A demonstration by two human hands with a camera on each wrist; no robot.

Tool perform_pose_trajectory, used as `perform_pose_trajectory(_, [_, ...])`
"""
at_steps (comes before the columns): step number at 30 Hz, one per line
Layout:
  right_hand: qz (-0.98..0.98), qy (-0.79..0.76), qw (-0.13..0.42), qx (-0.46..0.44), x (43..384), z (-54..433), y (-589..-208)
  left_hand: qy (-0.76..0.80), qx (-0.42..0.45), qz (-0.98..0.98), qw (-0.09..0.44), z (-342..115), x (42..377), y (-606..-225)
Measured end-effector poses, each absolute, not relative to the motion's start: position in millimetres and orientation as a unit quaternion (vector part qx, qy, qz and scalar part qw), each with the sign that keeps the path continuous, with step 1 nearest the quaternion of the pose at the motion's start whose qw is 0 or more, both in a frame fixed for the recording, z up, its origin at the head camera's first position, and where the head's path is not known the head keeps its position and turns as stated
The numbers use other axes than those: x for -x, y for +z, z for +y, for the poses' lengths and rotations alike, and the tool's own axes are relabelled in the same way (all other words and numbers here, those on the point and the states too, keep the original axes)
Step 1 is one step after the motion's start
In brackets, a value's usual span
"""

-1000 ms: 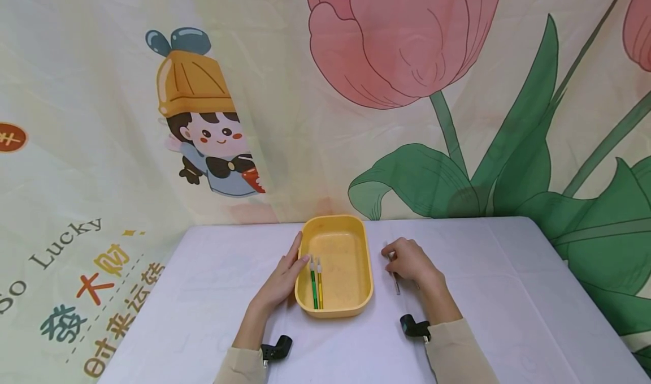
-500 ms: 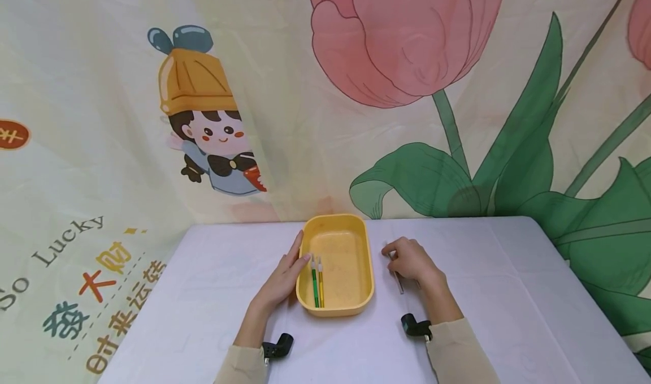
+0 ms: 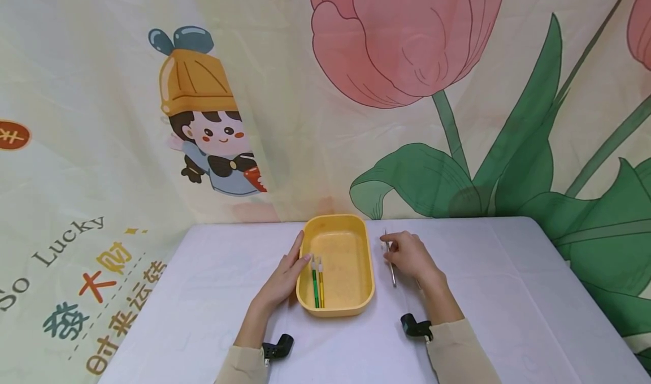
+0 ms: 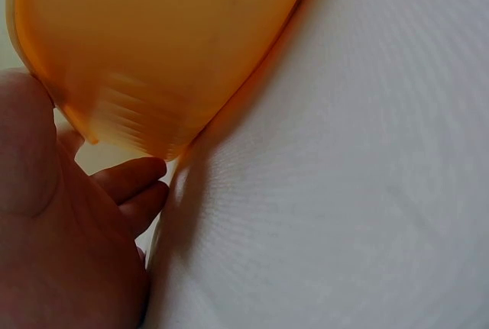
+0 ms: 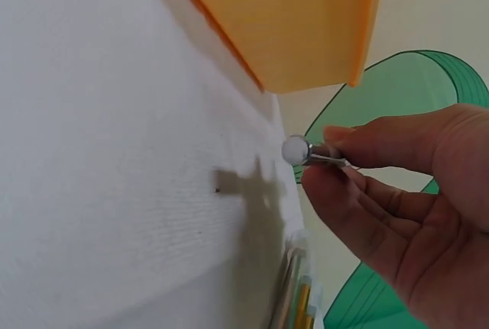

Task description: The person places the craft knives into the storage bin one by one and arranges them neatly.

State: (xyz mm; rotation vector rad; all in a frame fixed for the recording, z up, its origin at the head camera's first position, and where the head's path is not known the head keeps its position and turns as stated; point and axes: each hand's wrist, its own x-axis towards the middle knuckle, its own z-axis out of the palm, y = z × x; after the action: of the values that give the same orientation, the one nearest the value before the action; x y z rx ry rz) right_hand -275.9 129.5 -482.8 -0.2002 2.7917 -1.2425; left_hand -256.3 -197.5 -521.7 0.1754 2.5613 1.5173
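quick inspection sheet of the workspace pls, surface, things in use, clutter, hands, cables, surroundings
surface: table under a white cloth, lightly creased
things in use: yellow tray holding a green slim tool and a yellow slim tool; silvery slim tool outside it
clutter: more slim tools on the cloth near the right hand, mostly hidden in the head view
hands: left hand holds the tray's left side, thumb at the rim; right hand pinches the silvery tool
cables: nothing seen
surroundings: printed backdrop with tulips, cartoon figure and lettering
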Motion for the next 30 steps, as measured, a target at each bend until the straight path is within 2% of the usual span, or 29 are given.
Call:
perform_pose_trajectory(13, [0.894,-0.437,-0.036,0.088,272.3,125.4,-464.9,0.507,-0.061,0.857,0.073,-197.1,254.3,-521.8])
perform_pose_trajectory(30, [0.883,-0.456,-0.047,0.099,265.6,118.3,-451.4,0.506,-0.062,0.857,0.074,-197.2,255.9,-521.8])
